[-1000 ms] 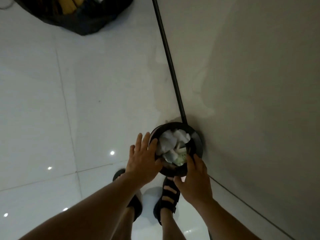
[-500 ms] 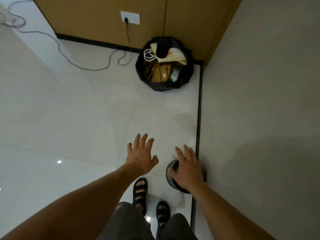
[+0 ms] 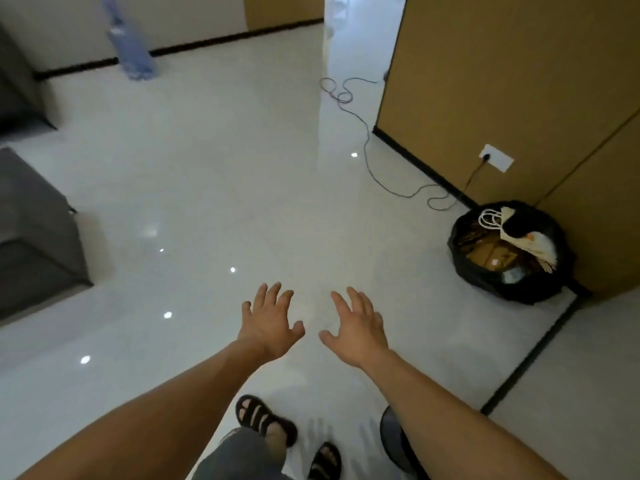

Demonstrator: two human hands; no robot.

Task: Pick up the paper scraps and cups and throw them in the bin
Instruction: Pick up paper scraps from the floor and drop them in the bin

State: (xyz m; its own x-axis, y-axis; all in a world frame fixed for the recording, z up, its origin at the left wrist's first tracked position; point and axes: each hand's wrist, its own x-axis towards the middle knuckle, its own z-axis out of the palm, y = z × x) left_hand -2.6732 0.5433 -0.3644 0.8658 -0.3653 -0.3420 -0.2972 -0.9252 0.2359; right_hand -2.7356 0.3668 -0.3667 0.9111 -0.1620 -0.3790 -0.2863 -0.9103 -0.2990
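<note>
The left hand (image 3: 268, 327) and right hand (image 3: 356, 332) are spread flat and hold nothing. The bin (image 3: 391, 441) lies behind them, nearer the right hand.

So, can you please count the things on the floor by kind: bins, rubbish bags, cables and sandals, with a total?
Small dark bin: 1
Black rubbish bag: 1
Grey cable: 1
Black sandals: 2
Total: 5
</note>
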